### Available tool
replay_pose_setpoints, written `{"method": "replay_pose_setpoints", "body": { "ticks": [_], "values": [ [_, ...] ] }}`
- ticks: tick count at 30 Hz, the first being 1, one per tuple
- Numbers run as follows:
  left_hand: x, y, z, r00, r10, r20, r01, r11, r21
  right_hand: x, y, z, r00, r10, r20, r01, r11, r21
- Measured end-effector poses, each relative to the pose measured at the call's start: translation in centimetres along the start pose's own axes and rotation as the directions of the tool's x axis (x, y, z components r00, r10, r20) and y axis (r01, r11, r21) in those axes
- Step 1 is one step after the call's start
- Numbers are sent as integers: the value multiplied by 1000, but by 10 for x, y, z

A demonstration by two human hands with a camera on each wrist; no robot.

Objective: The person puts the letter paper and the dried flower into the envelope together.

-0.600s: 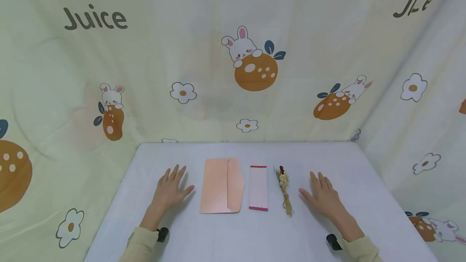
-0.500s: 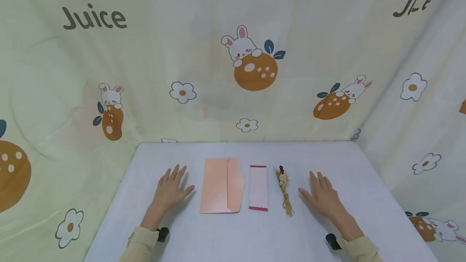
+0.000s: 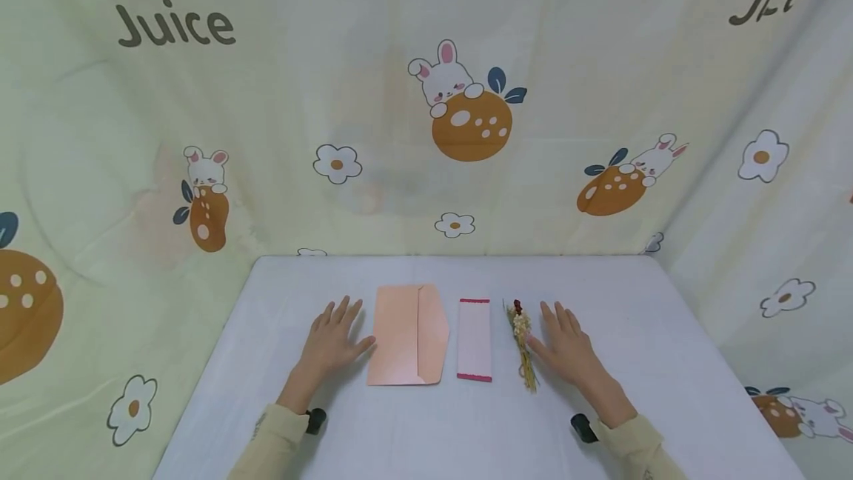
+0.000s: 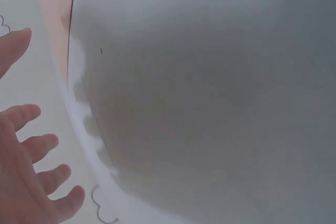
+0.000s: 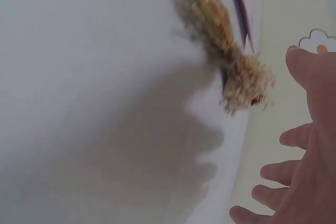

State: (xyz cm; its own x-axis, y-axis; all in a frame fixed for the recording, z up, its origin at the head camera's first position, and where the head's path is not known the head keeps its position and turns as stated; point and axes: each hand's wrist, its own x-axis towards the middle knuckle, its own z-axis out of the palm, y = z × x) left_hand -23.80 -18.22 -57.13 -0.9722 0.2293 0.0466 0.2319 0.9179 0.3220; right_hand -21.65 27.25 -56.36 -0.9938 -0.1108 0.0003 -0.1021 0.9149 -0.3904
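Observation:
A pink envelope with its flap to the right lies on the white table. My left hand is spread just left of it, the thumb close to its edge; in the left wrist view that hand holds nothing. Right of the envelope lies a pale card with red strips at both ends. Beside the card is a small bunch of dried flowers, also seen in the right wrist view as a blurred bunch. My right hand hovers at its right with fingers extended, thumb near the stems; contact cannot be told.
The white tabletop runs back to a hanging curtain printed with rabbits, oranges and flowers. More of the curtain hangs along both sides. A small black device sits at the left wrist, another black device at the right.
Both hands have moved inward: the left one rightward toward the envelope, the right one leftward to the dried flowers. The envelope, card and flowers have kept their places on the table.

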Motion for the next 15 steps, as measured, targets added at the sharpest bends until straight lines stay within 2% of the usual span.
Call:
{"method": "replay_pose_setpoints", "body": {
  "ticks": [7, 15],
  "values": [
    [7, 14, 11, 998, 68, -18, -68, 998, 0, 12, -30, 9, 998, -57, 10, 57, 998, 20],
    [18, 32, 15, 996, 73, 51, -74, 997, 15, 27, -67, 24, 993, -116, 7, 116, 993, -2]
  ]
}}
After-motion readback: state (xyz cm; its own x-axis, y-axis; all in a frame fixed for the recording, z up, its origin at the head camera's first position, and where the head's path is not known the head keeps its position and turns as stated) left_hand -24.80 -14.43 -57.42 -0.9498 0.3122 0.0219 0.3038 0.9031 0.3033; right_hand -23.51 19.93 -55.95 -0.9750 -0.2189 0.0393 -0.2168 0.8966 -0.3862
